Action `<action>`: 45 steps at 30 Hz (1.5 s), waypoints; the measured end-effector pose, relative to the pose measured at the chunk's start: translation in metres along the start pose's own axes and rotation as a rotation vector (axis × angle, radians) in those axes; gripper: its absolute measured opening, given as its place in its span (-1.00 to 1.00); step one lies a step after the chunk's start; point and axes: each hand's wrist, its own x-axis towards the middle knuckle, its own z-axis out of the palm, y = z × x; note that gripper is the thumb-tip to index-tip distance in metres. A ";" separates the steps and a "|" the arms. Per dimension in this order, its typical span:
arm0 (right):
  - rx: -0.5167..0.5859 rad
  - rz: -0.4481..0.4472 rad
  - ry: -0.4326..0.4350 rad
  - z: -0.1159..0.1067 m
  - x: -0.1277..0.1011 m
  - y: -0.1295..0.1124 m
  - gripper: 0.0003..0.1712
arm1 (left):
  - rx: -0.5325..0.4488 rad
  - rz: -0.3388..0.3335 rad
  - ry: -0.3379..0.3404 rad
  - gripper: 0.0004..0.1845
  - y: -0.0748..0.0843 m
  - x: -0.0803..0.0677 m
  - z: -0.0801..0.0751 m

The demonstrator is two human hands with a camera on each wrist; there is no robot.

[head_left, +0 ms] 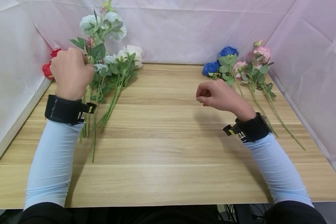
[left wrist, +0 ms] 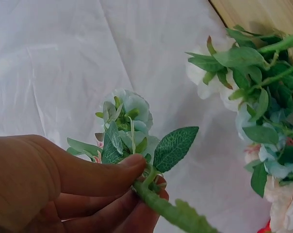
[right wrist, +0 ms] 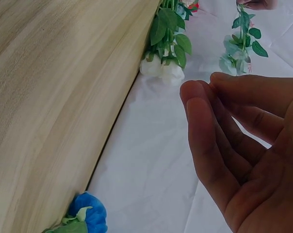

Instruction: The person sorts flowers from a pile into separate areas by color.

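Note:
My left hand [head_left: 71, 73] is raised at the left of the table and pinches the green stem [left wrist: 173, 211] of a pale blue artificial flower [head_left: 90, 23] between thumb and fingers. Its blooms point away from me, up against the white cloth backdrop. In the left wrist view the pale blue bloom [left wrist: 132, 108] and a leaf [left wrist: 175, 145] show just past the thumb. Held over the table at the right, my right hand [head_left: 222, 96] has loosely bent fingers with nothing between them. It is nearest to the blue flowers [head_left: 211, 68].
White flowers [head_left: 133, 53] and red flowers [head_left: 47, 70] lie at the back left, their stems toward me. At the back right, pink flowers [head_left: 262, 53] lie beside the blue ones. White cloth [head_left: 179, 34] walls the wooden table [head_left: 162, 149] at the back and sides.

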 end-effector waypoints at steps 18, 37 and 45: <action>0.050 -0.041 -0.016 0.004 0.003 -0.008 -0.93 | -0.355 0.090 -0.462 -0.65 0.051 -0.017 0.009; 0.569 -0.114 -0.085 0.050 0.003 -0.077 -0.79 | -0.991 0.017 -0.709 -0.73 0.107 -0.061 0.034; 0.625 -0.033 -0.045 0.056 0.002 -0.087 -0.76 | -1.076 0.000 -0.707 -0.78 0.120 -0.072 0.039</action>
